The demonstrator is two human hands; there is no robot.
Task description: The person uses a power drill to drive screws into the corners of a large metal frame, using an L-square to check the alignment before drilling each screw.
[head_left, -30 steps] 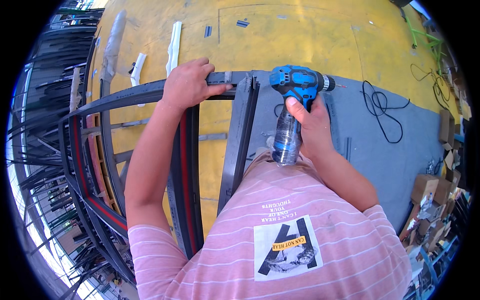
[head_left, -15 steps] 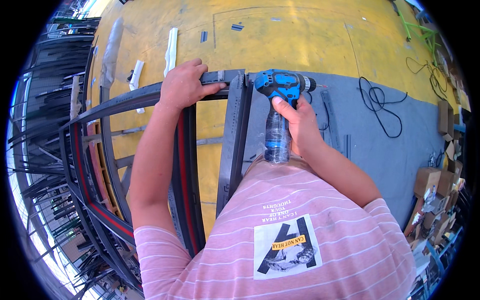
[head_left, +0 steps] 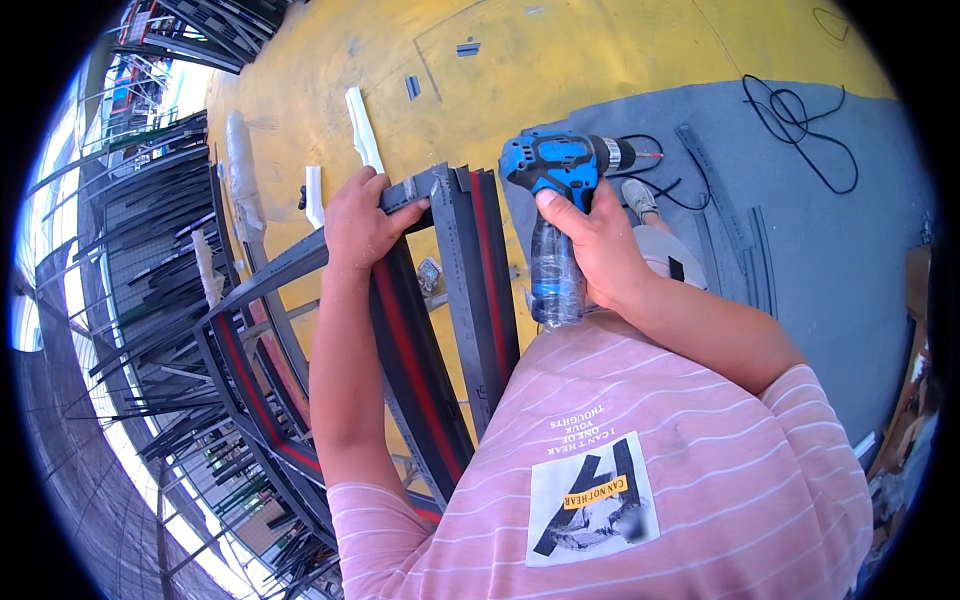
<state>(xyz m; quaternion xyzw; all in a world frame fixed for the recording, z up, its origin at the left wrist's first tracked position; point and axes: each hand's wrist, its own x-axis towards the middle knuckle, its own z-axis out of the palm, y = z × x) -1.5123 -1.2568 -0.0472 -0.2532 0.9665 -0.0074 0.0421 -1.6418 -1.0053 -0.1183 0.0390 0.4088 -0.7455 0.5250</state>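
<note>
While right grip [head_left: 605,245] clamps a blue drill [head_left: 555,155], wrapped low in clear film [head_left: 556,285], left grip [head_left: 358,225] clasps a dark frame [head_left: 458,270]

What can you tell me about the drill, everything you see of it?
The drill is pistol-shaped, its casing blue and black and apparently plastic. A silver-and-black chuck holds a thin bit with a reddish end, pointing right and touching nothing visible. Clear, crinkled film wraps the lower handle and base. The right hand grips the handle, thumb across it. It is right of the frame, base toward the shirt; contact there, and whether it is running, I can't tell.
</note>
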